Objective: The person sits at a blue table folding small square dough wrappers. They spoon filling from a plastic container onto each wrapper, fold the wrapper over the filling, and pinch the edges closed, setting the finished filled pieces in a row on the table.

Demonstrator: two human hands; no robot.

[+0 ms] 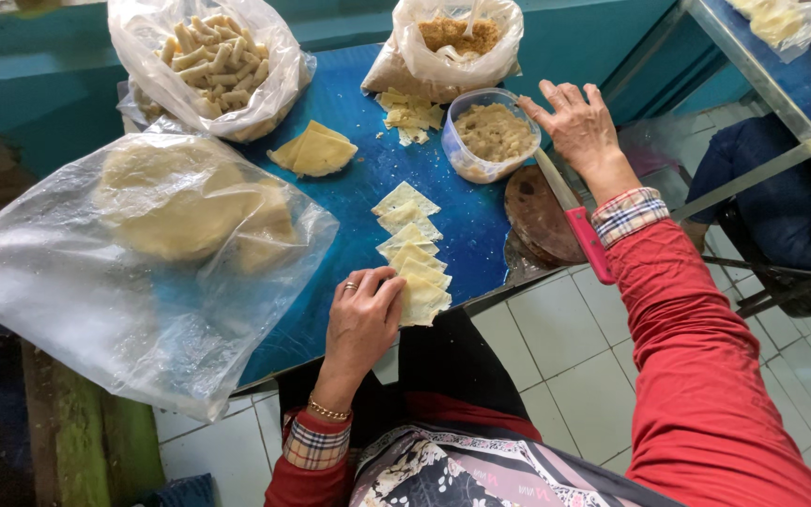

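Pale-yellow square dough wrappers [412, 252], row mid blue table [349, 141]; my left hand [363, 314] loosely curled on nearest, steadying. Right hand [579, 122] open, fingers on far-right clear plastic filling tub [490, 139], I judge for scooping.

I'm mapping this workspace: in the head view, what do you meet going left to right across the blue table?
Large clear bag of dough → folded yellow sheets → row of cut dough squares → plastic tub of filling → right hand.
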